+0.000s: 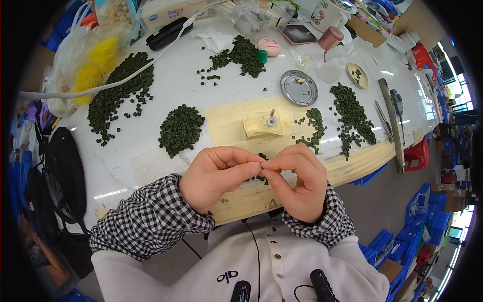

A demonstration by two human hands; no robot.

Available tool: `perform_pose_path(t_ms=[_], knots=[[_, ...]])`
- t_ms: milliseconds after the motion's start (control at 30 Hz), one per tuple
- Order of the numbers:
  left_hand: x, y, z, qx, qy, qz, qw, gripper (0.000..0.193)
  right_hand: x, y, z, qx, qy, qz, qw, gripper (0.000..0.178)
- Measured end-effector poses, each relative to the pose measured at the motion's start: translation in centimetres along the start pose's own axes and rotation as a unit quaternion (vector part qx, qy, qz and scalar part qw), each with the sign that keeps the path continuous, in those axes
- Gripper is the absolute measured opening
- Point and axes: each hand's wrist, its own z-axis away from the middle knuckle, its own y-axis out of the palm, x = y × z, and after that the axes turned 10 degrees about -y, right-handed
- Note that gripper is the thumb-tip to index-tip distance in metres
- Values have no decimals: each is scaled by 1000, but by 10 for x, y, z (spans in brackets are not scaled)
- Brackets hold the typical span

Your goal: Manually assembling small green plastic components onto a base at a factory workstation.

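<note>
The table (173, 86) is brightly lit, with glare thrown on its right side. The windows (464, 94) are washed out. Straight edges are bent toward the blackened rim.

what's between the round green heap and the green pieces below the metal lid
A small yellowish block with a brown peg, in the head view.

Hands: two, left hand (207, 177) and right hand (303, 183), over near edge of tabletop (108, 168). Checked sleeves (146, 217): two. Heaps of green pieces (181, 131): five main, two toward left edge, one toward far edge, two toward right edge; perhaps sixth, small, partly hidden behind hands. Metal dish (296, 94): one. Cream dish (364, 80): one. Small block (260, 129): one. Mug (324, 16), far edge: one. Spool (331, 38): one.
</note>
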Motion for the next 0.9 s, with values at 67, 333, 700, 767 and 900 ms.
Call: perform_pose_path(t_ms=[67,333,700,767,900], knots=[[2,-2,-2,24,-18,33,999,16,1,0,0,-8,-6,22,1000,14],[-1,4,-1,50,-52,51,996,13,-5,-3,3,-5,5,-36,999,17],[-1,3,-1,2,-1,-39,999,15,-8,-3,4,-3,5,-27,1000,16],[-1,3,-1,-1,4,-50,999,16,-8,-3,5,-4,13,-37,999,16],[0,7,-1,-24,34,-80,996,13,-9,0,7,-13,59,-90,994,14]])
